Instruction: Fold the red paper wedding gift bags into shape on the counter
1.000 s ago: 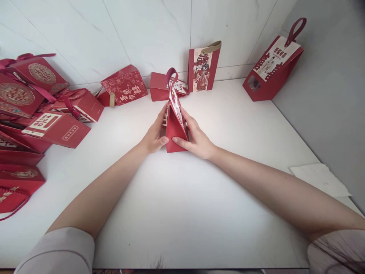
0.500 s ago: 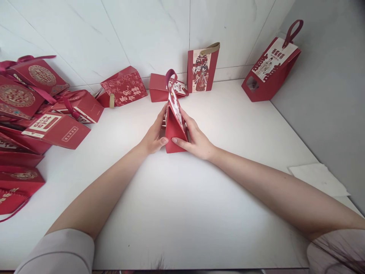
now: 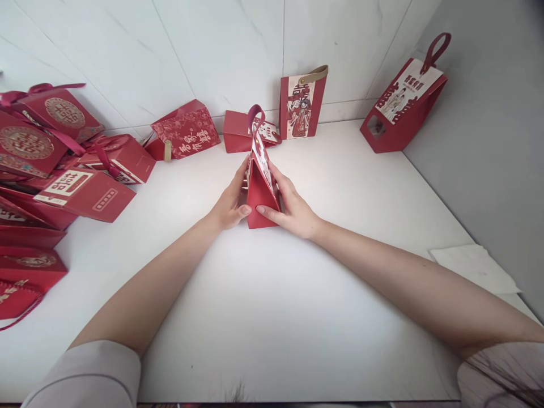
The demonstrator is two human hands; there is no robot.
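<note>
A small red gift box (image 3: 260,195) with a loop handle and a printed front panel stands upright in the middle of the white table (image 3: 263,306). My left hand (image 3: 229,201) presses its left side, thumb on the near face. Pressed against the right side is my right hand (image 3: 291,207), its fingers along the printed panel. Both hands grip the box between them.
A pile of red gift boxes (image 3: 51,181) fills the left side. More red boxes (image 3: 185,133) and a tall red bag (image 3: 302,105) stand by the tiled wall. Another handled box (image 3: 403,102) leans at the back right. A white paper sheet (image 3: 474,266) lies at the right edge.
</note>
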